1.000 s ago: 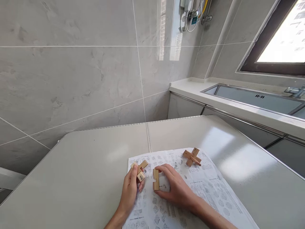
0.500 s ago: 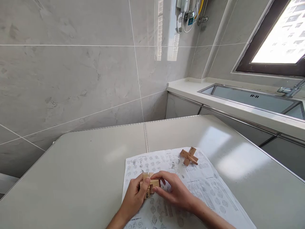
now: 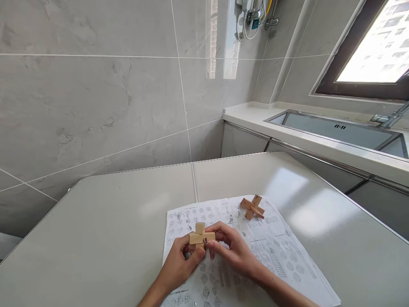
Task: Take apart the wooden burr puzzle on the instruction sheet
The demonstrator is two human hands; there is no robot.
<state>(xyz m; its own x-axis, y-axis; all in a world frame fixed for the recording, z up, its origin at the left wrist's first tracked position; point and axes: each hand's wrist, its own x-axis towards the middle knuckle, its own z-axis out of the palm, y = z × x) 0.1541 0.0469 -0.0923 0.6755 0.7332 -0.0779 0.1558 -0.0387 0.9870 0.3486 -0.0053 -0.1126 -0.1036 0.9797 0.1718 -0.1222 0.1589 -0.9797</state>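
Between my two hands is a pale wooden interlocking puzzle (image 3: 200,237), made of crossed bars with one block sticking up. My left hand (image 3: 180,261) grips it from the left, thumb at its lower front. On the other side my right hand (image 3: 231,247) pinches its right end between thumb and fingers. A small gap shows in the wood near my right thumb. Behind and to the right, a darker brown wooden cross-shaped puzzle (image 3: 252,207) rests on the printed sheet (image 3: 268,260), held by neither hand.
The sheet, covered in small diagrams, lies on a glossy white table (image 3: 96,238). Grey tiled wall (image 3: 96,98) rises behind the table. At the right stand a counter with a sink (image 3: 338,132), a faucet (image 3: 388,119) and a window (image 3: 373,47).
The pale puzzle has been turned in my hands: the face marked 3 no longer shows, and a block now points up. My left thumb has shifted lower. The brown puzzle stays put.
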